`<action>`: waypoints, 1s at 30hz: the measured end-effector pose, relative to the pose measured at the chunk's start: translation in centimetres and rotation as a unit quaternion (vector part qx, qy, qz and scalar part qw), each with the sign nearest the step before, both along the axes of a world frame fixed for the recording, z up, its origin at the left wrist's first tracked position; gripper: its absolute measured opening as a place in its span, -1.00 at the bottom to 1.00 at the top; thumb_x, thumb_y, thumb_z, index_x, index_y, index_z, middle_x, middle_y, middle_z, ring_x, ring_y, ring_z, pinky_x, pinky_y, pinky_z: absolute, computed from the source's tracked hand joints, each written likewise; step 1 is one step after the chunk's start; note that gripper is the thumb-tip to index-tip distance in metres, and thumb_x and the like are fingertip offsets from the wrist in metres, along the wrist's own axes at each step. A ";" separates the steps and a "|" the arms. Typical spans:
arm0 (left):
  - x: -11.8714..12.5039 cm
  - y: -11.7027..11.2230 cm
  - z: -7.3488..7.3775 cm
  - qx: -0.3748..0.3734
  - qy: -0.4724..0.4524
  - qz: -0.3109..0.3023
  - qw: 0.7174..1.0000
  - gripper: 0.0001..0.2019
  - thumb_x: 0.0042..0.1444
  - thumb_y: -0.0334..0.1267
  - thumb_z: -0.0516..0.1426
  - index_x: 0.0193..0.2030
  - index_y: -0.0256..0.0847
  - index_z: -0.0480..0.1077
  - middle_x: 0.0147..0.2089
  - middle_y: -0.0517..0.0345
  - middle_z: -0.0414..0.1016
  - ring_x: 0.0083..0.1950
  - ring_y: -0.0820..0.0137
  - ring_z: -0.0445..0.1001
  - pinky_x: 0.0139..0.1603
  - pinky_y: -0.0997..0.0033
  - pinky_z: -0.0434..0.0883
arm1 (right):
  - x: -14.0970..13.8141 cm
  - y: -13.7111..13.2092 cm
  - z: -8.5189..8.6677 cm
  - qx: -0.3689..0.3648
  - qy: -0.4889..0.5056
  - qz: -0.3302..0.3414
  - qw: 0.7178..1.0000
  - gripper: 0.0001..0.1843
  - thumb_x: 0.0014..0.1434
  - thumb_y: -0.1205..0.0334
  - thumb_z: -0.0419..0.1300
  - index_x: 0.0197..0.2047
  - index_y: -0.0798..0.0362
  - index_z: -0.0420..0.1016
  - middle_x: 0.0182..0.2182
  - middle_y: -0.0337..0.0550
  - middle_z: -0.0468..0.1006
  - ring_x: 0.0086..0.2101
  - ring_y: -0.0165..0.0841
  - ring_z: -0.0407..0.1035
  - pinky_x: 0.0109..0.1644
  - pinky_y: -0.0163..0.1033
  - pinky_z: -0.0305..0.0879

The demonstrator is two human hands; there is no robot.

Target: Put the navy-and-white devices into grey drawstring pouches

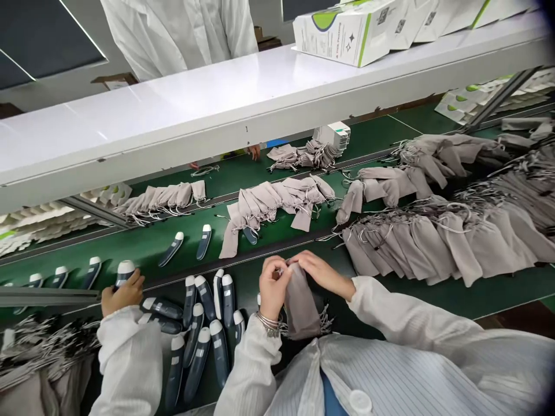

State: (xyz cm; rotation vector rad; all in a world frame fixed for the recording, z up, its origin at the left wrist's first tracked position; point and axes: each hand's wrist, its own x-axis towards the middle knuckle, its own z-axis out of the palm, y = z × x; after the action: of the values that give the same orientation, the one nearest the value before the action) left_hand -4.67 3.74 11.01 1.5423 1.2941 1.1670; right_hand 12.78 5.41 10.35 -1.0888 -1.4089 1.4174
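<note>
My left hand (272, 290), with a bracelet at the wrist, and my right hand (323, 273) both pinch the top of a grey drawstring pouch (301, 306), fingers closed at its mouth. The pouch hangs down toward my white striped coat, and what is inside it is hidden. Just left of my left hand lies a cluster of several dark blue handheld devices with white caps (208, 329) on the green belt (143, 245).
A co-worker's hand (122, 292) at the left grips one device. More devices lie along the belt. Piles of grey pouches (433, 242) fill the right and middle. A white shelf (243, 110) carries boxes (347, 32); a person in a white coat stands behind it.
</note>
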 end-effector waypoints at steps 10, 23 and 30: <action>-1.2 -0.3 -3.3 -0.013 0.011 0.067 0.998 -0.81 0.25 -0.15 0.12 -0.05 -0.13 0.36 -0.19 0.17 0.39 -0.44 0.54 0.31 -0.44 0.53 0.30 | 6.8 3.2 8.0 -0.068 0.228 -0.149 0.960 -0.82 0.21 0.20 0.18 -0.27 -0.05 0.20 -0.60 -0.48 -0.12 -0.65 -0.54 -0.23 -0.57 -0.39 -0.15; -0.5 -1.1 -8.9 0.095 0.330 0.004 0.939 -0.85 0.21 -0.45 0.11 -0.17 -0.17 0.46 -0.15 0.04 0.48 -0.09 0.20 0.38 -0.11 0.15 0.30 | -11.3 17.5 -2.1 0.067 -0.396 0.080 0.912 -0.69 0.21 0.40 0.13 0.03 0.15 0.45 0.00 0.13 0.50 0.02 -0.11 0.37 0.09 -0.06 0.33; -0.8 -0.7 -7.4 0.100 0.337 -0.023 0.936 -0.83 0.25 -0.45 0.07 -0.32 -0.17 0.41 -0.27 0.10 0.48 -0.09 0.26 0.36 0.02 0.13 0.24 | -12.9 19.2 -5.0 -0.007 -0.436 0.003 0.900 -0.52 0.26 0.39 0.00 0.23 0.36 0.25 0.19 0.59 0.26 0.23 0.20 0.12 0.16 0.31 0.10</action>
State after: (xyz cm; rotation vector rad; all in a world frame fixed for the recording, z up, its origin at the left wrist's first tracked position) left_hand -5.52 3.03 3.56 2.2316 1.5849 0.7719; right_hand -0.12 24.56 5.40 -1.8588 -1.9950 0.9434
